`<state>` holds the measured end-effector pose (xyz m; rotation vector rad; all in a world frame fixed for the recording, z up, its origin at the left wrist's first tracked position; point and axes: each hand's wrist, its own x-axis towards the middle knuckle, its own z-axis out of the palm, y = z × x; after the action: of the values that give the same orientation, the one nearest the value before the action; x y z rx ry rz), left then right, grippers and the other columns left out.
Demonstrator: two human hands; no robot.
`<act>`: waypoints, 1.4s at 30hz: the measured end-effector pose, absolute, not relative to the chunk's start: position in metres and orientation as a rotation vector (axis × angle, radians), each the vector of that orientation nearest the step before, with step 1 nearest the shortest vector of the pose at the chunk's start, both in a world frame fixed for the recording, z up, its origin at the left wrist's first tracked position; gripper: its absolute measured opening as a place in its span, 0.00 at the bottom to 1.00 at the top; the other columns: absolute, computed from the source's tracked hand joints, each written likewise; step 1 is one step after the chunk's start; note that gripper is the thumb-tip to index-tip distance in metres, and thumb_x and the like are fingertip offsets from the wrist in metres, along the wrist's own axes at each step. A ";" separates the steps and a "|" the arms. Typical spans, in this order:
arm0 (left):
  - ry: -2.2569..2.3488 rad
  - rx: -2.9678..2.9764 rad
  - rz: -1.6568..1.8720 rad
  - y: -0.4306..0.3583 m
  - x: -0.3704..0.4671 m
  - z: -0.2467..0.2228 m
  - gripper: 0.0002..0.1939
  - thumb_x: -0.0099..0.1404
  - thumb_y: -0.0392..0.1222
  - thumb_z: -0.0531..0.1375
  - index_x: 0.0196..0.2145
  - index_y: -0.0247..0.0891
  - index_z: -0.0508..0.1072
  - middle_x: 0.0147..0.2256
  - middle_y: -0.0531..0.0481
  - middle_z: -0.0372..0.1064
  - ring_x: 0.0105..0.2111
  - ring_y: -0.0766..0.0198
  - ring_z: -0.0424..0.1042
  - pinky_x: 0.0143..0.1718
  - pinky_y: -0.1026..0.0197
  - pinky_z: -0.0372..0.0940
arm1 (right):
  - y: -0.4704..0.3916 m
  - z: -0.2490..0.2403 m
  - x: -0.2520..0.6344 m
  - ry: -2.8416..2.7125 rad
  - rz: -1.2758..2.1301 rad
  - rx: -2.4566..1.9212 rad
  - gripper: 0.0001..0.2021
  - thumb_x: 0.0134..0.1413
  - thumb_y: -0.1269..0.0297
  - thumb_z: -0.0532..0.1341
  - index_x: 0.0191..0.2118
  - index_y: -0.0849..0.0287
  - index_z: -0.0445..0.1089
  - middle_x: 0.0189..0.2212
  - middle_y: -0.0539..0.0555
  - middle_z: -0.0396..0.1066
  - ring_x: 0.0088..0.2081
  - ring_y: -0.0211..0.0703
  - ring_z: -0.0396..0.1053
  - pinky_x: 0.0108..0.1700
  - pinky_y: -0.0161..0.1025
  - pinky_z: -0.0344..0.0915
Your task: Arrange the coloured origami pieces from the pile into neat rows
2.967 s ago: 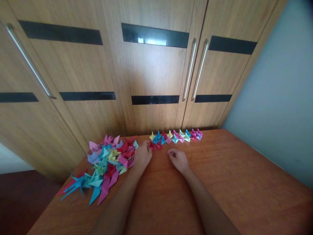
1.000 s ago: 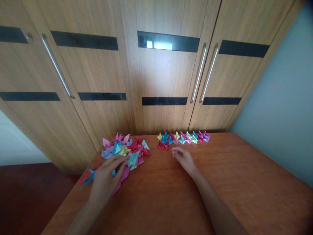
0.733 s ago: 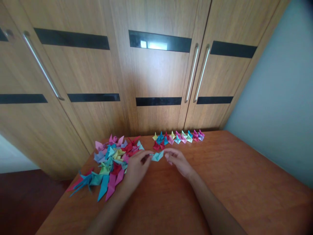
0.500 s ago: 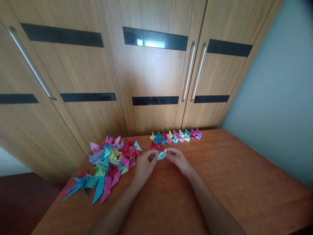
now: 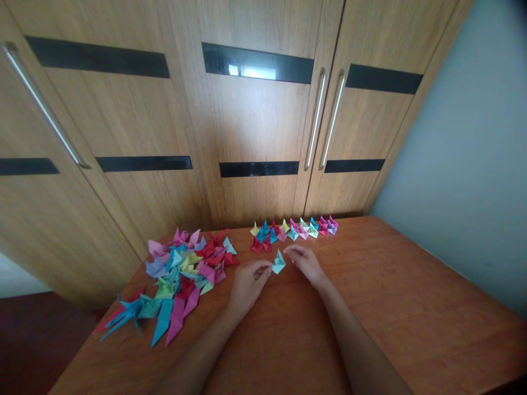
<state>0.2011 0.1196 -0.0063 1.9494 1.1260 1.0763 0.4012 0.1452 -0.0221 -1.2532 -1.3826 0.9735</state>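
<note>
Between the thumb and fingers of my left hand [image 5: 249, 280] is a small pale mint origami piece [image 5: 279, 263], pinched by its left side. It has a pointed tip facing up and is held over the table. My right hand [image 5: 305, 263] is just to the right of it, apart from the paper, fingers stretched loosely toward it with nothing in them. Behind the hands stand neat rows of small folded paper pieces [image 5: 302, 232] in pink, blue, yellow, green and red. A heap of colourful paper cranes [image 5: 181, 274] lies left of my left hand.
The brown wooden table [image 5: 395, 307] reaches back to a wooden wardrobe [image 5: 255, 126] with metal handles and black strips. A pale wall [image 5: 465, 181] borders the table on the right. Long blue and pink paper points [image 5: 162, 321] lie near the table's left edge.
My right hand has let go of the mint paper and drawn slightly to the right. The paper has turned more upright in my left hand. The view has shifted slightly.
</note>
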 end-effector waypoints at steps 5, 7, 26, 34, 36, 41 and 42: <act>1.328 2.494 0.816 0.134 0.220 0.008 0.10 0.65 0.35 0.52 0.38 0.39 0.73 0.37 0.48 0.73 0.37 0.63 0.72 0.41 0.62 0.65 | 0.156 -0.036 0.419 -1.425 0.509 -1.568 0.11 0.50 0.60 0.55 0.33 0.56 0.73 0.32 0.51 0.75 0.34 0.42 0.70 0.38 0.35 0.63; 1.440 2.624 0.590 0.140 0.231 0.015 0.12 0.67 0.35 0.50 0.40 0.39 0.72 0.38 0.46 0.72 0.39 0.61 0.71 0.41 0.61 0.65 | 0.156 -0.039 0.420 -1.476 0.472 -1.633 0.11 0.51 0.61 0.55 0.34 0.55 0.74 0.32 0.50 0.75 0.35 0.42 0.71 0.39 0.35 0.63; 1.684 2.658 0.205 0.178 0.270 0.022 0.16 0.67 0.30 0.46 0.44 0.33 0.71 0.39 0.37 0.71 0.40 0.56 0.73 0.40 0.58 0.68 | 0.152 -0.034 0.414 -1.578 0.412 -1.762 0.11 0.54 0.61 0.54 0.35 0.51 0.74 0.32 0.49 0.75 0.35 0.40 0.71 0.38 0.33 0.62; 1.673 2.632 0.249 0.176 0.268 0.027 0.16 0.67 0.31 0.46 0.44 0.35 0.70 0.39 0.40 0.71 0.39 0.59 0.73 0.39 0.60 0.67 | 0.150 -0.031 0.413 -1.582 0.412 -1.758 0.10 0.54 0.61 0.54 0.35 0.51 0.74 0.32 0.49 0.75 0.35 0.41 0.71 0.38 0.33 0.62; 1.660 2.633 0.277 0.171 0.266 0.029 0.15 0.68 0.33 0.47 0.45 0.36 0.70 0.41 0.40 0.70 0.40 0.59 0.72 0.39 0.61 0.67 | 0.149 -0.030 0.413 -1.591 0.410 -1.751 0.10 0.54 0.61 0.54 0.35 0.51 0.74 0.31 0.49 0.75 0.34 0.41 0.71 0.37 0.33 0.62; 1.615 2.617 0.415 0.146 0.253 0.036 0.14 0.69 0.38 0.47 0.46 0.41 0.69 0.44 0.44 0.68 0.42 0.61 0.70 0.42 0.61 0.65 | 0.149 -0.031 0.413 -1.591 0.418 -1.760 0.10 0.54 0.61 0.55 0.35 0.52 0.74 0.30 0.50 0.75 0.34 0.41 0.71 0.36 0.33 0.62; 1.602 2.603 0.466 0.140 0.248 0.038 0.13 0.68 0.38 0.48 0.45 0.41 0.69 0.44 0.45 0.69 0.42 0.62 0.70 0.43 0.61 0.64 | 0.149 -0.031 0.414 -1.592 0.418 -1.760 0.10 0.54 0.61 0.55 0.35 0.52 0.74 0.30 0.50 0.75 0.34 0.41 0.71 0.37 0.33 0.62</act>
<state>0.2476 0.1400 0.0376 2.6033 1.6022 0.4660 0.4135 0.1493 -0.0312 -1.7601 -1.5921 0.4177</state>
